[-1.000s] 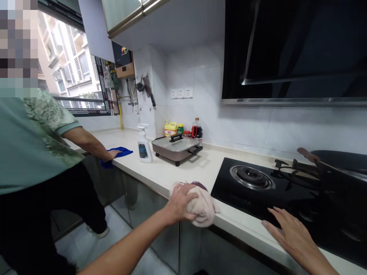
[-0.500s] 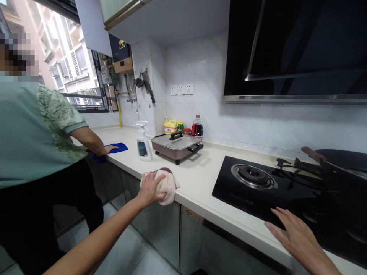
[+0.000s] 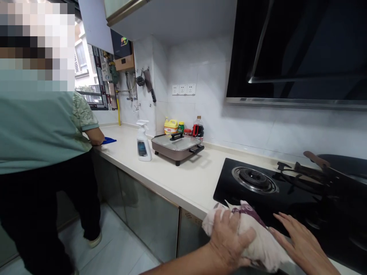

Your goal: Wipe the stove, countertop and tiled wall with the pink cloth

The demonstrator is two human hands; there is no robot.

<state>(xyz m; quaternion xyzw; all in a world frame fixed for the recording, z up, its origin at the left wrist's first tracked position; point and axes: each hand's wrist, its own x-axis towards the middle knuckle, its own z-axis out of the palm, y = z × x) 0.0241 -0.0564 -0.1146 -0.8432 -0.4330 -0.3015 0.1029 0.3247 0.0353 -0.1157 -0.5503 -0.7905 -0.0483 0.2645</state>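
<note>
A pale pink cloth with a purple patch is bunched under my left hand, whose fingers curl over it. The cloth lies across the counter's front edge by the near left part of the black gas stove. My right hand rests with fingers stretched out along the stove's front edge, just right of the cloth. Its fingertips lie close to the cloth; whether they touch it I cannot tell.
On the counter stand a white spray bottle and a lidded electric pan. Bottles line the wall. A wok sits at the stove's right. At left, a person leans over a blue cloth.
My left hand has moved right along the counter edge with the pink cloth, from near the pan to the stove. My right hand stays nearly still. The other person has shifted right.
</note>
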